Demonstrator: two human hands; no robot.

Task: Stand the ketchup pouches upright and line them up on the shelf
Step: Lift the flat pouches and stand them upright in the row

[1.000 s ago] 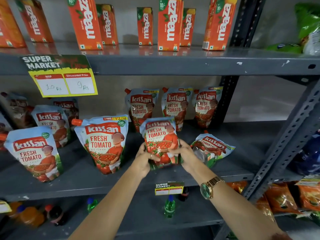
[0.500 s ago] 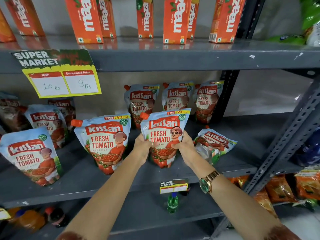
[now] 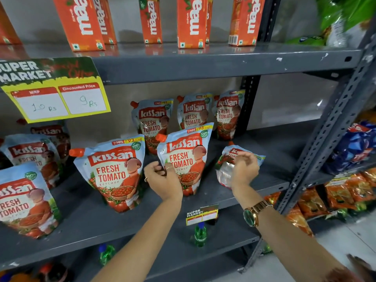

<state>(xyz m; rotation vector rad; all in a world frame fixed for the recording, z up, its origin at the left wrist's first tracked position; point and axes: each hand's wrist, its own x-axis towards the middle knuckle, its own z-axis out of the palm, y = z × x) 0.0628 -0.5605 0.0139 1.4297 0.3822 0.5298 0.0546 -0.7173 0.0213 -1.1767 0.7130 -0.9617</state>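
the middle ketchup pouch (image 3: 184, 159) stands upright near the front of the grey shelf (image 3: 203, 198), its orange spout at the upper left, just to the right of another upright pouch (image 3: 114, 171). the left hand (image 3: 162, 180) sits at the middle pouch's lower left edge, fingers (image 3: 155, 166) loosely curled and not clamped on anything; whether they touch the pouch is hard to tell. the right hand (image 3: 244, 169) hovers over a fallen pouch (image 3: 234, 159) that lies flat on the shelf to the right, with its fingers half curled and holding nothing. a gold watch (image 3: 253, 214) with a green face is on the right wrist. three more pouches (image 3: 191, 115) stand in a row at the back of the shelf, and others (image 3: 24, 200) stand further left. orange juice cartons (image 3: 189, 21) line the shelf above, and a yellow price tag (image 3: 57, 92) hangs from its edge.
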